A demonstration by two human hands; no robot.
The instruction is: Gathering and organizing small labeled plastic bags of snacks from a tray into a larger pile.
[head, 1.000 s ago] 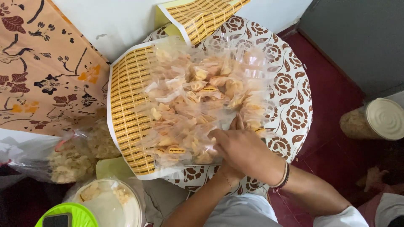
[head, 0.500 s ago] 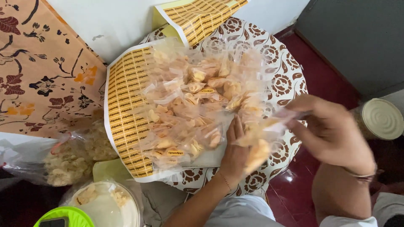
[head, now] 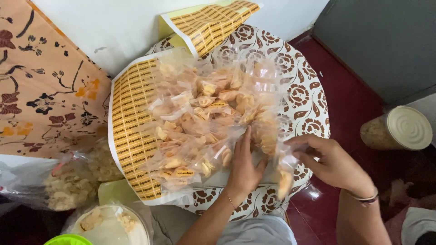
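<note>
A heap of small clear packets of pale yellow snacks (head: 204, 118) lies on a sheet of yellow sticker labels (head: 131, 127) spread over a round table (head: 309, 100) with a brown flower-pattern cloth. My left hand (head: 243, 165) lies flat, palm down, against the heap's near right side. My right hand (head: 331, 161) is at the table's right edge, fingers pinched on the top of one clear snack packet (head: 285, 174) that hangs down past the rim.
A second yellow label sheet (head: 209, 22) lies at the table's far side. Clear bags of crackers (head: 68, 181) and a round tub (head: 111, 224) with a green lid (head: 68, 239) beside it stand at the lower left. A lidded tin (head: 399, 129) stands on the dark red floor at right.
My right hand came off the heap, lifted a packet out to the right, then lowered it toward the table edge. My left hand stayed on the heap.
</note>
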